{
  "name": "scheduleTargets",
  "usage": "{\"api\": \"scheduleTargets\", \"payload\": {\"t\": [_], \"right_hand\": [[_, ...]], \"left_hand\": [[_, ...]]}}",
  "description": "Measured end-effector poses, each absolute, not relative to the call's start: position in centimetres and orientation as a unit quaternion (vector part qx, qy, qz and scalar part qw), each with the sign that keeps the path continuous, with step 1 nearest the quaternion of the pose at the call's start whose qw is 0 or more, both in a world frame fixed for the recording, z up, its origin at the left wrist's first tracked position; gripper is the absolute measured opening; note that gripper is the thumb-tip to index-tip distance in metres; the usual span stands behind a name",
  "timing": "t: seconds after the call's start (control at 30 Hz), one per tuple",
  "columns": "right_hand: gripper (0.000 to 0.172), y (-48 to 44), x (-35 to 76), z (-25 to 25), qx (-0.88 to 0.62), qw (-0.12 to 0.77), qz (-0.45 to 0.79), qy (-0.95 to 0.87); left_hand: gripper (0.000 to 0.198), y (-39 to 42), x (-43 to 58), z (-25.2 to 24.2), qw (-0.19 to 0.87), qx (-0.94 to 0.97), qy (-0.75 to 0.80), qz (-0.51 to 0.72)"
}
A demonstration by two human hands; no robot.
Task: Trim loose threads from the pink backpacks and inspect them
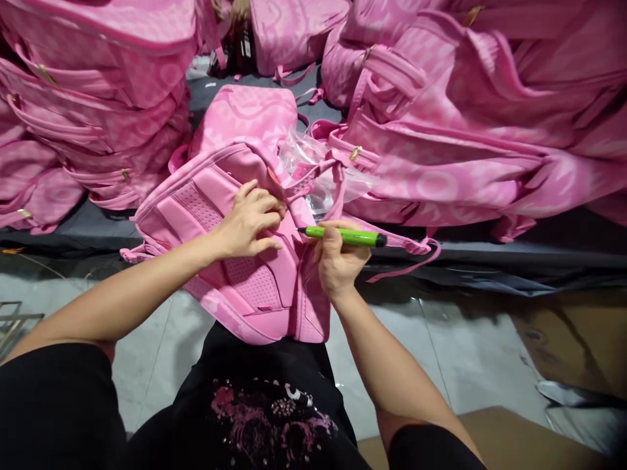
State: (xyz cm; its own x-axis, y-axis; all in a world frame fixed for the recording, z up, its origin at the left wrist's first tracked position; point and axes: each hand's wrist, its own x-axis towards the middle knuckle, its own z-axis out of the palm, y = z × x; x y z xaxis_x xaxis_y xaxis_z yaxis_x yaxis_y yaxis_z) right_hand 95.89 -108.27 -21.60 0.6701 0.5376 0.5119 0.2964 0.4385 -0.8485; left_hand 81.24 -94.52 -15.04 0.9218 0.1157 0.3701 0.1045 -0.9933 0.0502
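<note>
A pink backpack (pixel 255 287) lies tilted against the edge of the low dark platform, its padded, perforated back panel facing me. My left hand (pixel 257 222) rests on that panel, fingers spread and slightly bent, pressing the fabric near the top of a shoulder strap. In my right hand (pixel 343 254) is a green marker pen (pixel 350 236), gripped between thumb and fingers. Its dark tip points left and is close to the backpack beside my left fingers; whether it touches the fabric I cannot tell. One shoulder strap (pixel 313 300) hangs down under my right hand.
Stacked pink backpacks (pixel 122 98) rise at the left, and a larger pile of backpacks (pixel 465 150) fills the right. Clear plastic wrapping (pixel 313 163) lies behind the one I hold. Cardboard (pixel 578 333) is on the tiled floor at right. Another person's hand (pixel 240 9) shows at the top.
</note>
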Motion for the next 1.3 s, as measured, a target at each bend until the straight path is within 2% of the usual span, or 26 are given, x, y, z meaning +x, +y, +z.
{"api": "scheduleTargets", "payload": {"t": [0.13, 0.47, 0.8, 1.13, 1.3], "right_hand": [[0.026, -107.5, 96.2, -21.6, -0.545, 0.744, 0.054, -0.384], [0.015, -107.3, 95.7, -21.2, -0.582, 0.635, -0.029, -0.507], [0.019, -107.4, 95.5, -21.6, -0.603, 0.632, 0.011, -0.487], [0.016, -107.5, 95.9, -21.9, -0.604, 0.624, 0.052, -0.493], [0.011, -107.3, 96.2, -21.4, -0.605, 0.607, 0.011, -0.515]], "left_hand": [[0.049, -93.5, 80.7, -14.4, 0.071, 0.981, 0.031, 0.175], [0.041, -93.4, 81.2, -15.8, 0.074, 0.977, 0.032, 0.196], [0.041, -93.5, 81.4, -15.9, 0.058, 0.98, 0.039, 0.189], [0.036, -93.7, 81.4, -15.8, 0.044, 0.982, 0.051, 0.174], [0.034, -94.1, 81.5, -15.6, -0.003, 0.984, 0.053, 0.167]]}}
